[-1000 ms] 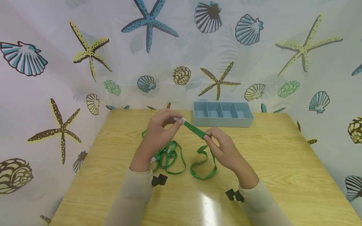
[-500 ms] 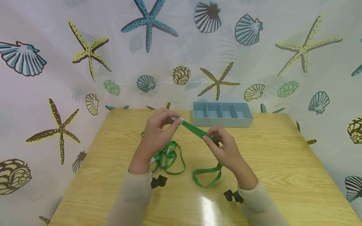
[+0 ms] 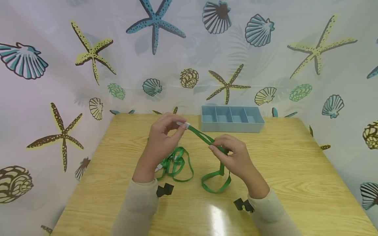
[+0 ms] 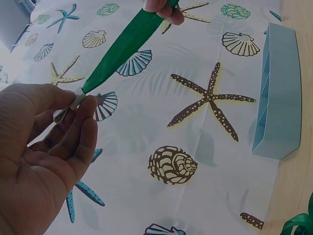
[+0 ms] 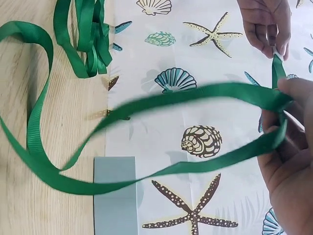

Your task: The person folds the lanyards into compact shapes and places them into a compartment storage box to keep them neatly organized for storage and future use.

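My left hand (image 3: 160,139) pinches the white end piece (image 4: 78,99) of a green ribbon lanyard (image 5: 186,97) between thumb and fingertips. A small pale clip (image 4: 59,116) sticks out past that piece, partly covered by the fingers. Farther along, my right hand (image 3: 234,155) grips the doubled ribbon with thumb and fingers. Between the two hands the strap runs slanted, with a narrow gap between its bands. Below the right hand the rest hangs in a loop over the table. More green ribbon (image 5: 88,34) lies bunched on the wood near my left forearm, with white pieces among it.
A light blue tray (image 3: 233,127) with several compartments stands at the back of the wooden table (image 3: 295,164). Behind and beside the table hangs a white curtain (image 3: 206,55) printed with shells and starfish.
The strap between my hands has gone from looking like one flat band to two separated bands. The loop below the right hand has shifted. My left hand has drifted slightly left.
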### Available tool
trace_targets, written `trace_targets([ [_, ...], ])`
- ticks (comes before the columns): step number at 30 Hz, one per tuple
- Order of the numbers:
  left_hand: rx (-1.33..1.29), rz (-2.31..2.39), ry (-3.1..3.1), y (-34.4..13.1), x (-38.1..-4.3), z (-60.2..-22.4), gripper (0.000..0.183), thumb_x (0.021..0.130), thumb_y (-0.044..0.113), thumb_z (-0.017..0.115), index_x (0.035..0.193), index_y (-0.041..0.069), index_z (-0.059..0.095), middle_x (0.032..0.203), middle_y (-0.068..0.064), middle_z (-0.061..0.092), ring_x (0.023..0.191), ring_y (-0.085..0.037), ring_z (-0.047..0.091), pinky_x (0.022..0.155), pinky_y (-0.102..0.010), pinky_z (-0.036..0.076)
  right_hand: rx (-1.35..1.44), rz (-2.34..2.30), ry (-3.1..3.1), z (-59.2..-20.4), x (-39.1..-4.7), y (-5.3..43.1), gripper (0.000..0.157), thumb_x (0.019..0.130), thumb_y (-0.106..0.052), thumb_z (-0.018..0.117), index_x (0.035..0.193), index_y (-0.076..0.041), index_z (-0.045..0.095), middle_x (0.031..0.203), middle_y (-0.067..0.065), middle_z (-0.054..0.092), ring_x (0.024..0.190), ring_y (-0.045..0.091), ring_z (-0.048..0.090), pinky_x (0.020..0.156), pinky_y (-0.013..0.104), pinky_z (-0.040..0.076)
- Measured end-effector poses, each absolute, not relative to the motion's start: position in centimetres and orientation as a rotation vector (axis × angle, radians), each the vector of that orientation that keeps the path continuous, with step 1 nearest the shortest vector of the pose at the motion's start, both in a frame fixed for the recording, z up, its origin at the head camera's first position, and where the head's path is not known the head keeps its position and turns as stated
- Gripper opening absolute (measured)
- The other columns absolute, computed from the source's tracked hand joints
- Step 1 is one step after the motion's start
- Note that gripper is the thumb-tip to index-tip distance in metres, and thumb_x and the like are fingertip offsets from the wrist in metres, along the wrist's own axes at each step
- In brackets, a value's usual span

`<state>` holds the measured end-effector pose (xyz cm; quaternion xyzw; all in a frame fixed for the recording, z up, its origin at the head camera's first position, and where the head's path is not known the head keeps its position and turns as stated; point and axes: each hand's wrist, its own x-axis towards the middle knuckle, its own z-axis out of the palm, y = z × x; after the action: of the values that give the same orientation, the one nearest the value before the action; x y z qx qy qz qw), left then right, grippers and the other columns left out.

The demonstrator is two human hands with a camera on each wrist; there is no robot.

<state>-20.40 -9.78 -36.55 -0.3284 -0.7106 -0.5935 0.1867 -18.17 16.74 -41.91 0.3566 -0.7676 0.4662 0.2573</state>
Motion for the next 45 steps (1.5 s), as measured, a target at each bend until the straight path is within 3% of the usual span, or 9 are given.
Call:
trace_targets([
  [5, -0.915, -1.675, -1.968, -10.1, -20.5, -36.6, 0.012, 0.100, -0.002, 0.070, 0.111, 0.000, 0.074, 0.108, -0.013, 0.067, 0.096, -0.023, 0.069, 0.090, -0.029, 0.061, 0.951, 1.161, -2.139, -42.2, -18.0, 17.1, 0.022, 0.090, 0.009, 0.077, 0.106, -0.006, 0.082, 0.106, 0.010, 0.078, 0.078, 0.012, 0.067, 0.069, 0.018, 0.052],
  [10, -0.925, -1.665, -1.962, -10.2, -20.6, -36.8, 0.012, 0.099, -0.002, 0.071, 0.110, 0.000, 0.074, 0.107, -0.013, 0.067, 0.096, -0.022, 0.068, 0.090, -0.029, 0.061, 0.946, 1.129, -2.206, -42.3, -17.8, 17.5, 0.019, 0.092, 0.005, 0.078, 0.107, -0.006, 0.081, 0.108, 0.009, 0.079, 0.096, 0.021, 0.075, 0.079, 0.026, 0.059],
  [22, -0.902, -1.659, -1.910, -10.7, -20.4, -36.4, 0.013, 0.099, -0.004, 0.071, 0.111, -0.001, 0.075, 0.108, -0.014, 0.067, 0.099, -0.020, 0.067, 0.093, -0.029, 0.061, 0.879, 1.076, -2.267, -42.8, -17.3, 19.4, 0.019, 0.092, 0.004, 0.079, 0.104, -0.010, 0.081, 0.107, 0.003, 0.078, 0.095, 0.018, 0.073, 0.079, 0.029, 0.059],
  [33, -0.855, -1.659, -1.867, -10.9, -20.4, -36.1, 0.011, 0.098, -0.003, 0.071, 0.108, -0.001, 0.076, 0.106, -0.014, 0.068, 0.098, -0.023, 0.068, 0.094, -0.031, 0.061, 0.811, 1.030, -2.283, -43.3, -17.1, 21.0, 0.019, 0.090, 0.006, 0.079, 0.100, -0.010, 0.081, 0.103, 0.001, 0.077, 0.092, 0.018, 0.072, 0.084, 0.012, 0.052],
  [45, -0.819, -1.644, -1.813, -11.6, -20.4, -35.9, 0.008, 0.097, -0.003, 0.072, 0.104, -0.002, 0.075, 0.105, -0.015, 0.068, 0.096, -0.024, 0.068, 0.093, -0.030, 0.062, 0.694, 0.940, -2.348, -43.6, -16.4, 22.6, 0.017, 0.088, 0.005, 0.080, 0.099, -0.008, 0.081, 0.105, 0.003, 0.078, 0.099, 0.023, 0.072, 0.090, 0.014, 0.051],
])
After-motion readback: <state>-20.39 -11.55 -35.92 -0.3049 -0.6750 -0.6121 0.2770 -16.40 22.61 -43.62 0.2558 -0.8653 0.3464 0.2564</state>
